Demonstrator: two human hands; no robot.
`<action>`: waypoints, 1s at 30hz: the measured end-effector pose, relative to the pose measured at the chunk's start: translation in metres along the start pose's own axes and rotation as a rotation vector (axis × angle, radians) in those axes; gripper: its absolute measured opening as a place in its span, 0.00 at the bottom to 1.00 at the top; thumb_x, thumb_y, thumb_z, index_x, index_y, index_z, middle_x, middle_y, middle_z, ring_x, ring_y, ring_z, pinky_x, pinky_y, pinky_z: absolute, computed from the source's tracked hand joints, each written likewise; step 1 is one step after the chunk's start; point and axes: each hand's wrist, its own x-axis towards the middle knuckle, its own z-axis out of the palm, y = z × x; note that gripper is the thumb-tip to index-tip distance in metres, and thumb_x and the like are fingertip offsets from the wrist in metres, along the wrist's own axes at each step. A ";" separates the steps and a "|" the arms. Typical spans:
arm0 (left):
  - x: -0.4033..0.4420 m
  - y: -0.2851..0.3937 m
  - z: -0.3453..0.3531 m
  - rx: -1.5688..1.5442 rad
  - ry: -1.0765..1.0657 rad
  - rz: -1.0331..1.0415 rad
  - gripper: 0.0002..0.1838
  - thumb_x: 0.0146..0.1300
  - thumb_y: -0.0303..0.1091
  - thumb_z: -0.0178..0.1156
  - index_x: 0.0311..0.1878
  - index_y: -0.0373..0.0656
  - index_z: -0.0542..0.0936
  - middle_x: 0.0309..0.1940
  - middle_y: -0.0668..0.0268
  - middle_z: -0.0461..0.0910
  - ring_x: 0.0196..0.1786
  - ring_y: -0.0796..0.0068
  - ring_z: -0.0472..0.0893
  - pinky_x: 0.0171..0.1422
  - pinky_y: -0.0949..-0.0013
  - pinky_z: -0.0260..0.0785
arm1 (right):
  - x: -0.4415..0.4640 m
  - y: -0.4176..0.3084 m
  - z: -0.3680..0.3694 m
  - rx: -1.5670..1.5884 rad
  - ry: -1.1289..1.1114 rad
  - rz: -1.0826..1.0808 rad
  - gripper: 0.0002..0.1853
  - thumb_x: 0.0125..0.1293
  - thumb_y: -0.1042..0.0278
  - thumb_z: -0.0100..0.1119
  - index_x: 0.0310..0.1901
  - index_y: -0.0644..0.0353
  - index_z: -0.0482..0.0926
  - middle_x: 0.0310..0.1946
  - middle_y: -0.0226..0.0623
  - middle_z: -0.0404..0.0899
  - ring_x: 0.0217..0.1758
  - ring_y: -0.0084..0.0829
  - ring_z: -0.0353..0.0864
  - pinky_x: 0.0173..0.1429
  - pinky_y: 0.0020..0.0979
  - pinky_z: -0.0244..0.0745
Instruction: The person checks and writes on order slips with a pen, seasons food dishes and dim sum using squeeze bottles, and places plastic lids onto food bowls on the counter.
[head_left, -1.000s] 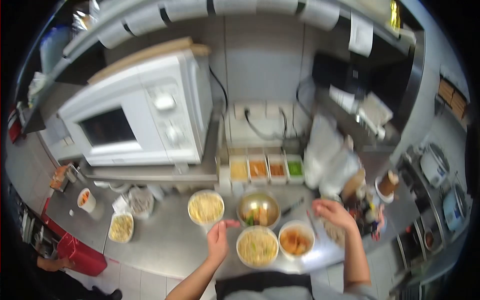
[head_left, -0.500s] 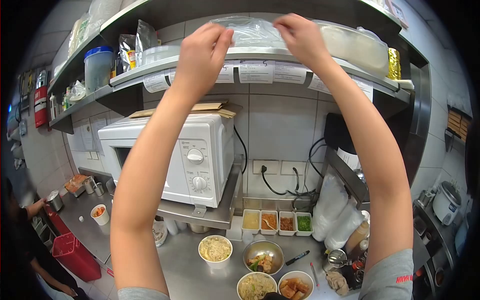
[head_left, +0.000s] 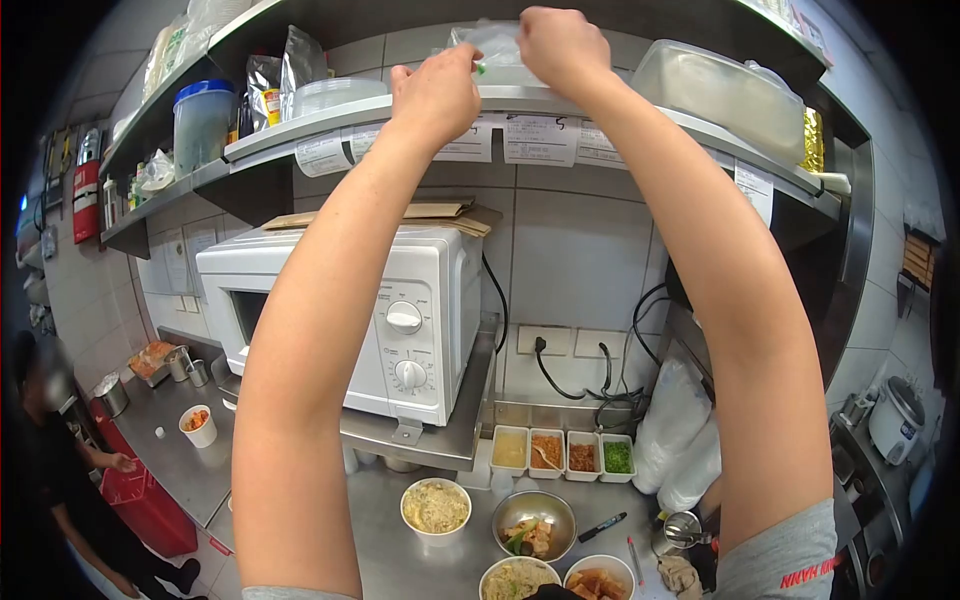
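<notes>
Both my arms reach up to the metal shelf above the microwave. A clear plastic bag (head_left: 498, 43) is on the shelf between my hands. My left hand (head_left: 438, 95) is closed at the bag's left side, fingertips pinched on the plastic, with a small green spot beside them. At the right side, my right hand (head_left: 565, 48) is closed with its fingers curled on the bag's edge. Below on the counter are a paper bowl of fried rice (head_left: 436, 507), a second rice bowl (head_left: 518, 580), a metal bowl with food pieces (head_left: 535, 525) and a bowl of brown chunks (head_left: 600, 578).
A white microwave (head_left: 410, 330) stands under the shelf with flat cardboard (head_left: 440, 212) on top. Several small topping tubs (head_left: 547, 452) line the wall. A large plastic container (head_left: 715, 95) and a blue-lidded tub (head_left: 203, 130) sit on the shelves. Another person (head_left: 75, 450) stands at far left.
My hands have come closer together and the plastic between them is bunched narrower. My right hand has moved up and left. The view has shifted slightly. The person at left shows more.
</notes>
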 end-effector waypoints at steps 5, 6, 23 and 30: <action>-0.004 0.004 -0.001 0.081 -0.183 -0.152 0.19 0.60 0.35 0.46 0.55 0.46 0.73 0.46 0.59 0.80 0.51 0.59 0.77 0.58 0.49 0.53 | 0.024 0.036 -0.002 1.001 0.101 0.427 0.07 0.59 0.67 0.53 0.37 0.58 0.73 0.23 0.33 0.74 0.24 0.26 0.73 0.23 0.30 0.67; -0.004 0.000 0.001 0.065 -0.143 -0.150 0.20 0.60 0.36 0.47 0.55 0.46 0.73 0.46 0.58 0.80 0.52 0.58 0.76 0.59 0.48 0.52 | 0.021 0.037 -0.016 1.031 0.176 0.413 0.05 0.64 0.67 0.50 0.38 0.58 0.72 0.25 0.34 0.75 0.26 0.27 0.74 0.26 0.30 0.70; -0.568 0.145 -0.104 -0.633 -1.226 -0.811 0.24 0.70 0.44 0.42 0.63 0.39 0.64 0.54 0.49 0.71 0.44 0.60 0.80 0.43 0.64 0.75 | -0.571 -0.008 -0.086 0.761 -1.055 0.822 0.12 0.66 0.72 0.49 0.46 0.70 0.76 0.34 0.50 0.81 0.38 0.40 0.82 0.45 0.34 0.75; -0.539 0.160 -0.123 -1.150 -1.111 -1.751 0.30 0.71 0.54 0.35 0.66 0.40 0.60 0.43 0.53 0.77 0.29 0.66 0.82 0.30 0.67 0.76 | -0.619 -0.057 -0.062 0.681 -0.876 0.656 0.15 0.55 0.84 0.48 0.45 0.74 0.74 0.37 0.61 0.77 0.41 0.56 0.77 0.46 0.45 0.73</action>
